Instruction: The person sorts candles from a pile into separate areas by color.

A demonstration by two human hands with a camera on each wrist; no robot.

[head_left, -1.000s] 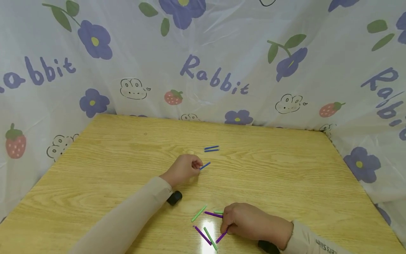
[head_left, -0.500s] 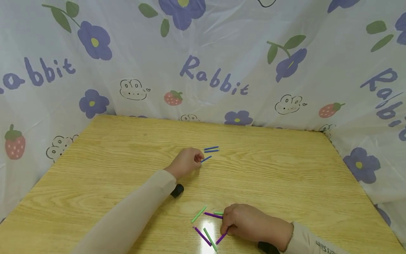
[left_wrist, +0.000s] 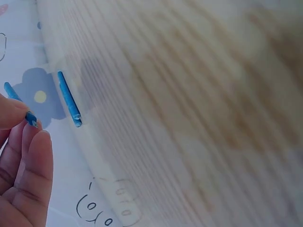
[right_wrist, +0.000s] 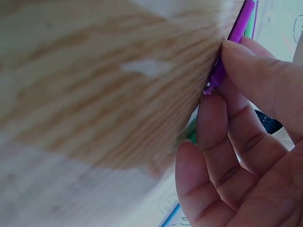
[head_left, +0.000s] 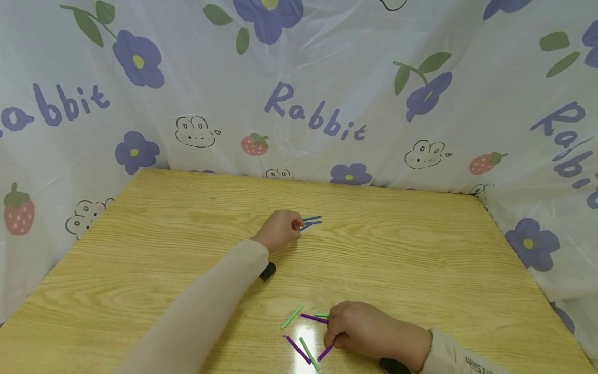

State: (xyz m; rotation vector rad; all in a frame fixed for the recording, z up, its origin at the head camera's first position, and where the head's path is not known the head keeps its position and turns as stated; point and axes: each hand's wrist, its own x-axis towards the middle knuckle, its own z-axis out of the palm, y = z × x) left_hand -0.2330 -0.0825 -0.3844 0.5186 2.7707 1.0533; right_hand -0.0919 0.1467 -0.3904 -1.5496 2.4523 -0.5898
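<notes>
The left hand (head_left: 280, 229) pinches a thin blue stick (left_wrist: 13, 91) between thumb and index finger, its other fingers loosely bent. Two more blue sticks (head_left: 314, 218) lie on the counter (head_left: 397, 249) just beyond its fingertips, close beside the pinched one. Nearer the person, the right hand (head_left: 366, 330) pinches a purple stick (right_wrist: 240, 22) between thumb and finger, its remaining fingers gently curled. To that hand's left lie two other purple sticks (head_left: 296, 348) and three green sticks (head_left: 291, 317), one of the green partly hidden behind the knuckles.
</notes>
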